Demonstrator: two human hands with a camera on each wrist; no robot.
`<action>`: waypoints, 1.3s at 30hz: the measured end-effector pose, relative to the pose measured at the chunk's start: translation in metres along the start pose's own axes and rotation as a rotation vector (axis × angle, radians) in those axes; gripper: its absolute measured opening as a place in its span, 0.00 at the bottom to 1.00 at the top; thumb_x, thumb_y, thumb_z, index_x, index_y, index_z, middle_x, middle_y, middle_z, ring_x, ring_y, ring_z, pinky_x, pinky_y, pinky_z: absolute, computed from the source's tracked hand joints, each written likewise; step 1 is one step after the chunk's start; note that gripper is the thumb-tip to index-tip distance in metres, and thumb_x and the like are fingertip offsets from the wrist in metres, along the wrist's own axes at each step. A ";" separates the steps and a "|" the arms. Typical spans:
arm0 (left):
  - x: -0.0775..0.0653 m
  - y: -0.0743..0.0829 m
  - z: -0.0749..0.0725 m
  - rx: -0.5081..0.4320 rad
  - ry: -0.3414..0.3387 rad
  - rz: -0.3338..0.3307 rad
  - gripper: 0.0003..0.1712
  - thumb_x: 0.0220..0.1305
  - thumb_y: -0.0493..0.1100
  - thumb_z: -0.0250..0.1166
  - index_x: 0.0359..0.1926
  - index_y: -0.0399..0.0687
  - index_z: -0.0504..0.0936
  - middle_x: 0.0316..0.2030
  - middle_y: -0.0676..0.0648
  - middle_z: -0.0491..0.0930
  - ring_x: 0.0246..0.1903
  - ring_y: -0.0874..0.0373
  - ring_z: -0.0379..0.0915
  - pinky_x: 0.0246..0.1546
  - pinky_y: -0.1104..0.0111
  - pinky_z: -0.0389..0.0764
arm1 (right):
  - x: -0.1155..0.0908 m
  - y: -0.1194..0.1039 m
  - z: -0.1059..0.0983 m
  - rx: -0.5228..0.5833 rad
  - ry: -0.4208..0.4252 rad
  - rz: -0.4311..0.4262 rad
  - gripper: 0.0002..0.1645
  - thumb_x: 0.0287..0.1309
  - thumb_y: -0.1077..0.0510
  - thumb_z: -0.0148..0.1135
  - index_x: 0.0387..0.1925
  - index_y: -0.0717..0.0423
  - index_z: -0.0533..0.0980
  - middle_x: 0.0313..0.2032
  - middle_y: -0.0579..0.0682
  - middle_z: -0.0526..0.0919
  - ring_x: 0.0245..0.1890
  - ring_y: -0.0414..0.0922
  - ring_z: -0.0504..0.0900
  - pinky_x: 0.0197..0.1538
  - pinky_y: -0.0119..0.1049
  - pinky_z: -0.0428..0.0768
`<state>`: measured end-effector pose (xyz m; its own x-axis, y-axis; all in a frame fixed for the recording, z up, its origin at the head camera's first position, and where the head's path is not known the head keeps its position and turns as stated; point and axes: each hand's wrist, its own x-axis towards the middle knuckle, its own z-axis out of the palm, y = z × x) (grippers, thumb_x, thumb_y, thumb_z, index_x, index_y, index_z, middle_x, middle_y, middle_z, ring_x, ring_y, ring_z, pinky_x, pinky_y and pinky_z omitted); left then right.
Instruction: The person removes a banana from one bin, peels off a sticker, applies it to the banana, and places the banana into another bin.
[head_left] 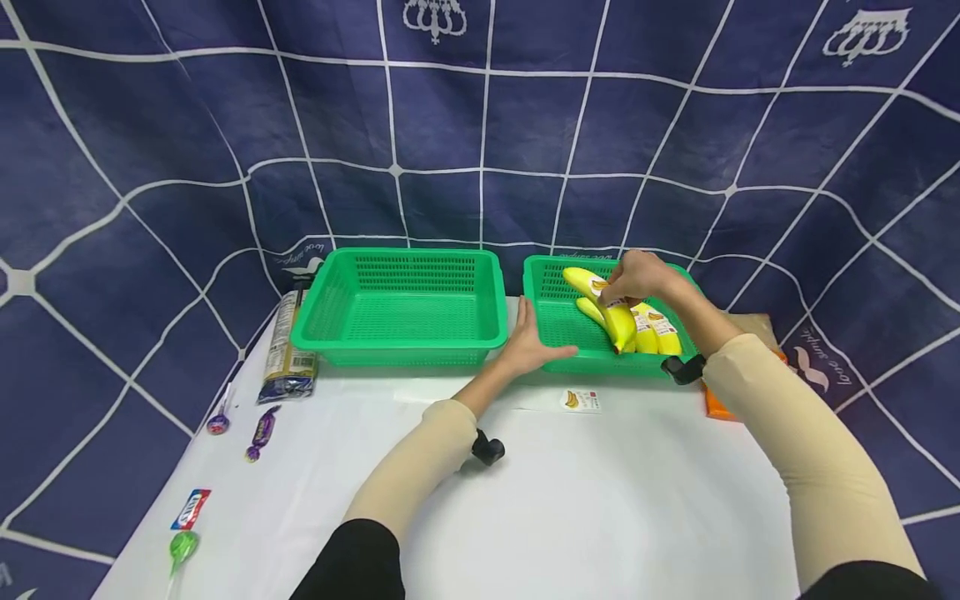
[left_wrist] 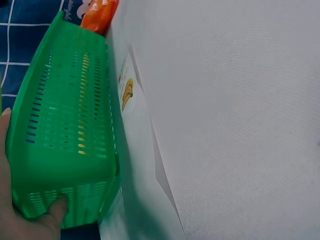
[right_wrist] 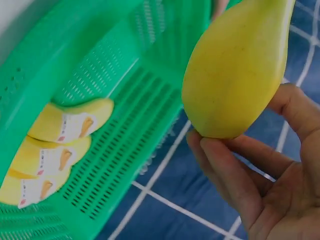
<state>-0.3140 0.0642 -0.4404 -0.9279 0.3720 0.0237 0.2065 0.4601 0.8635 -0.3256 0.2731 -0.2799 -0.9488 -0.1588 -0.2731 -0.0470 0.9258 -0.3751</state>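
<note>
Above the right green basket (head_left: 551, 333), my right hand (head_left: 643, 279) pinches a yellow banana (head_left: 617, 321) with a white label. In the right wrist view the fingertips and thumb hold this banana (right_wrist: 235, 75) clear of the basket floor. Three more labelled bananas (right_wrist: 75, 122) lie side by side inside the basket. My left hand (head_left: 523, 346) is at the basket's left front corner, fingers straight along the left end and thumb stretched along the front. In the left wrist view its thumb (left_wrist: 57, 210) touches the basket wall.
Another green basket (head_left: 397, 357) stands left. Beside it lies a printed packet (head_left: 288, 350); wrapped candies (head_left: 261, 433) and lollipops (head_left: 183, 546) lie further left. A paper strip with a banana label (head_left: 581, 401) lies in front of the right basket. An orange packet (head_left: 718, 407) sits right.
</note>
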 end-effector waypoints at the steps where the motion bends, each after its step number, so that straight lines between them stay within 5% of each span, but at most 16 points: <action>1: 0.000 0.000 0.000 -0.004 -0.008 -0.001 0.75 0.49 0.65 0.72 0.77 0.48 0.27 0.76 0.52 0.18 0.77 0.46 0.32 0.74 0.49 0.55 | 0.007 0.003 0.000 -0.010 -0.010 -0.001 0.23 0.50 0.49 0.70 0.42 0.64 0.85 0.22 0.49 0.85 0.24 0.43 0.81 0.35 0.37 0.85; 4: 0.000 0.000 0.002 -0.011 -0.027 -0.008 0.75 0.49 0.65 0.72 0.77 0.48 0.26 0.76 0.54 0.17 0.77 0.46 0.31 0.74 0.48 0.54 | 0.026 0.011 0.000 -0.017 -0.045 -0.003 0.23 0.52 0.49 0.69 0.42 0.63 0.85 0.23 0.50 0.84 0.24 0.43 0.81 0.37 0.38 0.85; 10: 0.001 -0.001 0.000 -0.006 -0.023 -0.011 0.74 0.50 0.65 0.72 0.77 0.49 0.27 0.76 0.55 0.17 0.77 0.47 0.30 0.74 0.47 0.54 | 0.062 0.026 0.005 0.051 -0.101 0.036 0.24 0.53 0.50 0.70 0.44 0.65 0.84 0.45 0.60 0.86 0.30 0.42 0.86 0.43 0.42 0.87; 16: 0.000 -0.001 -0.001 0.003 -0.017 -0.004 0.74 0.49 0.65 0.72 0.77 0.47 0.28 0.76 0.52 0.19 0.77 0.44 0.34 0.73 0.47 0.56 | 0.088 0.036 0.014 0.074 -0.159 0.135 0.24 0.52 0.50 0.70 0.44 0.66 0.82 0.39 0.55 0.84 0.31 0.42 0.86 0.47 0.42 0.86; 32: 0.001 -0.005 0.001 -0.015 -0.020 -0.010 0.74 0.49 0.64 0.73 0.77 0.50 0.27 0.76 0.56 0.17 0.77 0.44 0.35 0.71 0.45 0.60 | 0.125 0.054 0.042 0.066 -0.185 0.172 0.16 0.54 0.56 0.69 0.39 0.64 0.80 0.35 0.53 0.79 0.33 0.46 0.83 0.43 0.40 0.86; 39: 0.002 -0.005 -0.001 -0.026 -0.025 -0.011 0.75 0.49 0.65 0.73 0.76 0.51 0.26 0.75 0.58 0.15 0.77 0.46 0.35 0.71 0.47 0.60 | 0.141 0.060 0.056 -0.032 -0.244 0.207 0.22 0.49 0.56 0.71 0.42 0.67 0.79 0.39 0.60 0.82 0.36 0.51 0.85 0.38 0.38 0.85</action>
<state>-0.3171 0.0620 -0.4445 -0.9221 0.3870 0.0022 0.1882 0.4435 0.8763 -0.4443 0.2871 -0.3907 -0.8367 -0.0403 -0.5462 0.1252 0.9568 -0.2625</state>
